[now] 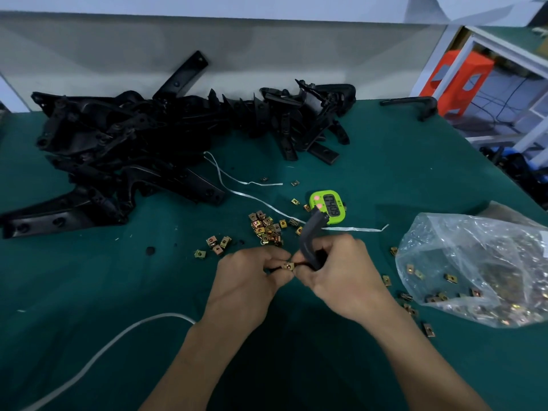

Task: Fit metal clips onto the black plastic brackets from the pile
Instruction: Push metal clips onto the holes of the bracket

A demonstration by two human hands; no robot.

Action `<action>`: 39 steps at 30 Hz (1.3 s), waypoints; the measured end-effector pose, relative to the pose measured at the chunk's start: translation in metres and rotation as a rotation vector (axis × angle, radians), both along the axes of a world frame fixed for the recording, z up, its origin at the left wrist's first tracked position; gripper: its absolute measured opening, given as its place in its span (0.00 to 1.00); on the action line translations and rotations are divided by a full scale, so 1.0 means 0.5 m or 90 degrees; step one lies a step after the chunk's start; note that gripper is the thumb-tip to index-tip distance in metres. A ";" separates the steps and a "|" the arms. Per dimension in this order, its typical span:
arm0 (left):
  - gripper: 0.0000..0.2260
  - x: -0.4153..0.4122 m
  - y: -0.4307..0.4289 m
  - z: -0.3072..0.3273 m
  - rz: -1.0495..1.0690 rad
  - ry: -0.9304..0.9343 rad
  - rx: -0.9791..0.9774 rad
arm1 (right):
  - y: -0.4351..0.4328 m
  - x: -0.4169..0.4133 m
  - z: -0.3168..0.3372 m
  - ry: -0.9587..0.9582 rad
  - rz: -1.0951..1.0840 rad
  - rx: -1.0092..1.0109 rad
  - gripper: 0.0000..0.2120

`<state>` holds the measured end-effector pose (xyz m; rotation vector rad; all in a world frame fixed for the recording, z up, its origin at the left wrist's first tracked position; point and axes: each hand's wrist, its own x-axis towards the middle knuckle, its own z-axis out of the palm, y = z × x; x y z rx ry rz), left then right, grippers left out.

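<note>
- Both hands meet above the green table (89, 292).
- Left hand (249, 280) pinches a metal clip (288, 266).
- Right hand (338, 271) grips a black bracket (310, 235); clip touches its lower end.

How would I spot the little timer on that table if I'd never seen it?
Start at the green table and find the clear plastic bag on its right side. Left of the bag lies the timer: the only lime-green thing, with a dark number screen, beside brass clips.

Two hands (249, 280) (341, 271), one timer (327, 206), one bag (474, 268)
</note>
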<state>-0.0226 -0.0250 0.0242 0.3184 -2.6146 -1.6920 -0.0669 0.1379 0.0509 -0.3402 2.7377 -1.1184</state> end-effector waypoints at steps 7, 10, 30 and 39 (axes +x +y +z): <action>0.23 -0.004 -0.006 0.005 -0.005 -0.003 0.016 | 0.006 -0.004 -0.003 0.055 0.058 0.006 0.12; 0.17 -0.009 -0.015 0.010 -0.037 -0.035 0.039 | 0.008 -0.008 0.003 0.066 0.082 0.012 0.16; 0.01 -0.006 -0.019 0.012 0.022 0.037 0.297 | -0.025 0.002 -0.002 -0.191 -0.038 -0.385 0.05; 0.11 0.007 0.004 0.031 -0.045 0.071 0.367 | -0.028 0.009 -0.008 -0.227 -0.007 -0.426 0.13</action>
